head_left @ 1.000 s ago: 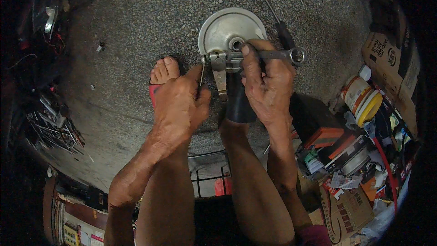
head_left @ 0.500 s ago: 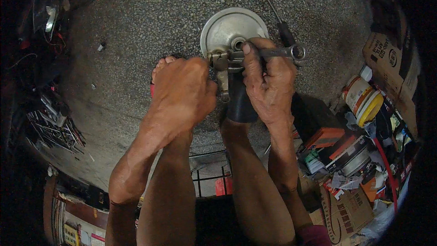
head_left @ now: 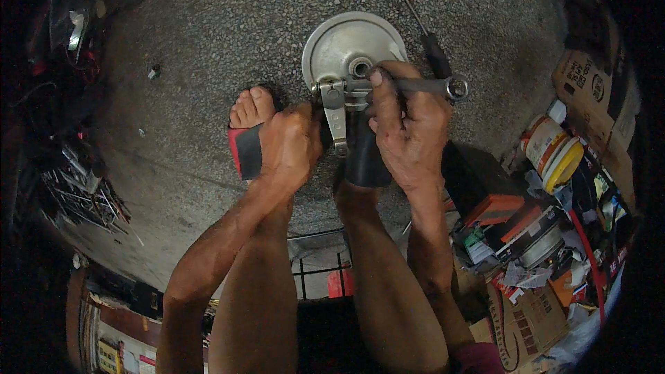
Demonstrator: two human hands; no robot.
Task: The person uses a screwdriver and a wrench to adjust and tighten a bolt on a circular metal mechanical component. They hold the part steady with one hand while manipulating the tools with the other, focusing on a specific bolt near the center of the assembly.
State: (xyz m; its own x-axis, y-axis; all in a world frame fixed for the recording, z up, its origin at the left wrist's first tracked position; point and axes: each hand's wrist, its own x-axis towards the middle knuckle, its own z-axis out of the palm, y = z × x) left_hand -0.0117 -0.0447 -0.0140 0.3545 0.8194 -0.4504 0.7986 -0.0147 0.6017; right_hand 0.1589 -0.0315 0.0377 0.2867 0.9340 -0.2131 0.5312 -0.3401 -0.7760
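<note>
A round silver metal hub plate (head_left: 346, 45) lies on the speckled concrete floor, with a short metal lever arm (head_left: 336, 114) bolted to its near edge. My right hand (head_left: 409, 128) grips a steel wrench (head_left: 426, 86) whose ring end points right, its other end set on the plate's fitting. My left hand (head_left: 291, 145) is closed in a fist beside the lever arm, on the plate's lower left; what it holds is hidden. My feet in a red sandal (head_left: 244, 151) and a black sandal (head_left: 365, 156) flank the plate.
A black-handled cable (head_left: 433, 52) runs up to the right of the plate. Cardboard boxes (head_left: 585, 79), a yellow-lidded tin (head_left: 554, 149) and orange packets (head_left: 502, 208) crowd the right side. Metal scraps (head_left: 83, 194) lie at the left. A small bit of debris (head_left: 154, 69) sits on the floor.
My left hand has shifted right, closer against the lever arm and plate, baring more of the red sandal. The right hand and wrench have stayed about the same.
</note>
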